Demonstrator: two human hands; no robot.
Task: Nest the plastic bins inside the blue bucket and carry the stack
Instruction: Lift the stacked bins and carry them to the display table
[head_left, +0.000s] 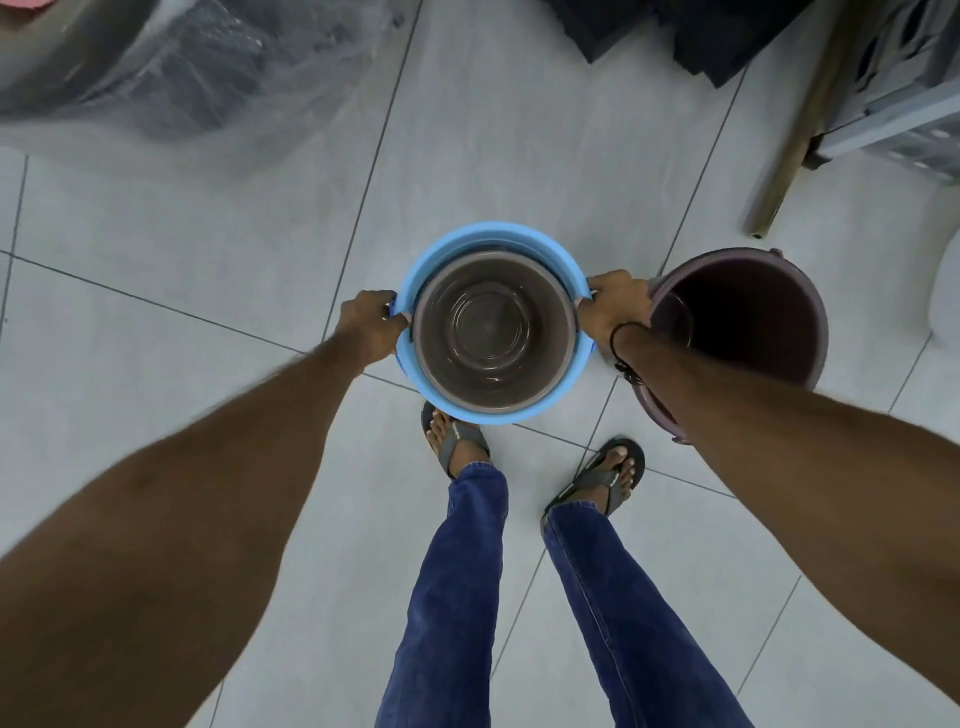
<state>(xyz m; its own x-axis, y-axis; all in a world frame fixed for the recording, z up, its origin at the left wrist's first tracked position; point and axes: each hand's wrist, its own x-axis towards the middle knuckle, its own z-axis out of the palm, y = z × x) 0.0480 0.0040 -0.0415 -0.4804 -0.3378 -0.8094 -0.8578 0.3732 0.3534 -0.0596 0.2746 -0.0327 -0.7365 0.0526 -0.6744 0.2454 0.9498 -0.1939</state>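
Two hands hold the blue bucket (415, 358) at mid-frame: your left hand (371, 325) is clamped on its left rim, your right hand (613, 306) on the opposite rim, fingers of both curled over the edge. Gripping at opposite sides likely keeps the stack level and balanced for carrying. Whether it is lifted clear of the tiled floor (208, 312) or resting on it, you cannot tell from above. Nested in the bucket sits a grey-brown bin (493, 332); ring lines low inside hint at more than one, though that is uncertain. It holds nothing loose. Just right of your right hand stands a dark maroon bucket (753, 322), open, with a dark interior, not yet nested.
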